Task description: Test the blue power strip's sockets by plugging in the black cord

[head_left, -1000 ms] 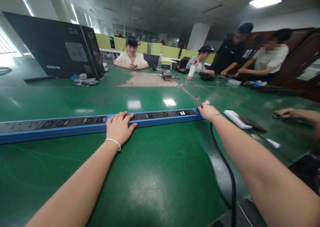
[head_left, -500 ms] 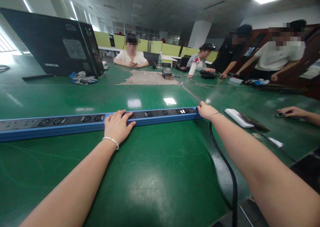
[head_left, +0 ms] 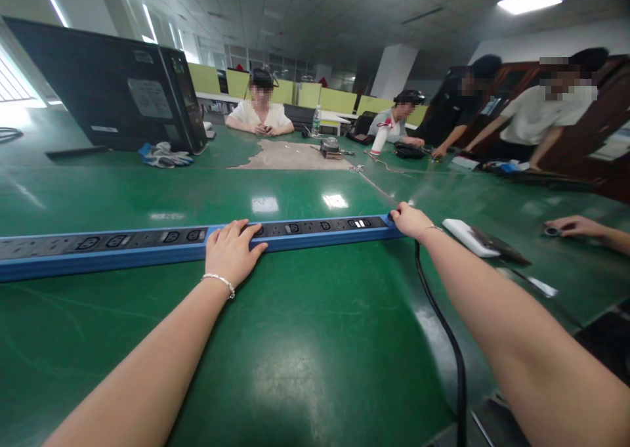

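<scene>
A long blue power strip (head_left: 315, 240) with black sockets lies across the green table, its left end out of view. My left hand (head_left: 231, 250) is closed over its middle, fingers across the socket face and thumb along the near side. At the strip's right end, my right hand (head_left: 411, 220) is closed around the black power cord (head_left: 450, 342) where it meets the strip. From under that hand the cord hangs down toward the table's near edge. My right fingertips are partly hidden.
Beyond the strip are a black computer case (head_left: 123, 92), work gloves (head_left: 165, 155) and a bottle (head_left: 316, 119). A white object (head_left: 467, 237) lies right of my right hand. Another person's hand (head_left: 581, 227) holds a small ring-shaped part. Several people are around the table.
My right hand shifts very slightly right and down at the strip's end. My left hand stays in place on the strip. The view tilts a little.
</scene>
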Demonstrator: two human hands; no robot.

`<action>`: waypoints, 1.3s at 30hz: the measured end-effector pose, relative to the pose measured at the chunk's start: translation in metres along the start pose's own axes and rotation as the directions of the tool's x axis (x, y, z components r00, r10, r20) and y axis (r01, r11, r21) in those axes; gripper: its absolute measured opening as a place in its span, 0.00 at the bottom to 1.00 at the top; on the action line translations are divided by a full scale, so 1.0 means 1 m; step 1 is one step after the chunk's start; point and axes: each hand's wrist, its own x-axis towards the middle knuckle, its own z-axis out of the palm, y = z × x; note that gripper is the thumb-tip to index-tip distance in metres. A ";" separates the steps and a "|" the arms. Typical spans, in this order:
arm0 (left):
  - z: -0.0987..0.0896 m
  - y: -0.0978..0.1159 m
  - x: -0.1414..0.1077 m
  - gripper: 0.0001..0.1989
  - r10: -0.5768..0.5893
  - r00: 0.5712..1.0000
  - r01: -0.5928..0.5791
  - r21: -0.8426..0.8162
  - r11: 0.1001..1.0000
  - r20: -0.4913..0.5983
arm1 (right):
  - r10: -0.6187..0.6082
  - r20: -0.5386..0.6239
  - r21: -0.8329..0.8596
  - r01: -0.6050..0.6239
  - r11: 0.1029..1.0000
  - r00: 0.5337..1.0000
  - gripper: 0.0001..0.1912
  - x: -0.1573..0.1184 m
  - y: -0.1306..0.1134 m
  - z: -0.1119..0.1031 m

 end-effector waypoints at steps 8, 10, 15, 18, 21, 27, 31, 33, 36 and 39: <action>0.000 -0.001 0.002 0.23 -0.007 1.000 0.007 0.006 1.000 0.014 | -0.038 -0.066 0.071 0.043 0.997 0.997 0.18 -0.007 -0.007 -0.035; 0.001 -0.001 0.002 0.23 -0.006 1.000 0.006 0.010 1.000 0.014 | -0.034 -0.019 0.074 0.035 0.997 0.999 0.18 -0.012 -0.013 -0.027; -0.001 0.000 0.001 0.23 0.003 1.000 -0.003 0.010 1.000 0.006 | -0.037 0.042 0.057 0.034 0.998 0.998 0.19 -0.013 -0.023 -0.004; -0.001 0.000 0.001 0.23 0.001 1.000 -0.001 0.003 1.000 0.004 | -0.025 0.047 0.037 0.023 0.999 0.999 0.20 -0.009 -0.025 0.003; 0.000 0.000 0.001 0.23 -0.007 1.000 0.007 -0.006 1.000 -0.003 | -0.043 0.055 0.007 0.043 0.999 0.998 0.21 -0.006 -0.026 0.005; 0.000 0.000 0.002 0.23 -0.015 1.000 0.015 -0.017 1.000 0.015 | -0.057 0.098 -0.038 0.061 0.997 0.994 0.20 -0.007 -0.031 0.008; -0.001 0.001 0.002 0.23 -0.031 0.999 0.032 -0.014 0.999 0.026 | -0.055 0.109 -0.057 0.061 0.996 0.993 0.20 -0.007 -0.032 0.012; -0.001 0.001 0.002 0.23 -0.033 0.999 0.034 -0.015 0.999 0.035 | -0.063 0.111 -0.063 0.070 0.996 0.992 0.20 -0.007 -0.032 0.014; -0.002 0.001 0.002 0.23 -0.026 0.999 0.027 -0.017 0.999 0.034 | -0.064 0.109 -0.072 0.072 0.995 0.992 0.20 -0.008 -0.032 0.015; -0.003 0.002 0.002 0.23 -0.018 0.999 0.019 -0.016 1.000 0.029 | -0.065 0.125 -0.069 0.074 0.995 0.990 0.21 -0.008 -0.032 0.014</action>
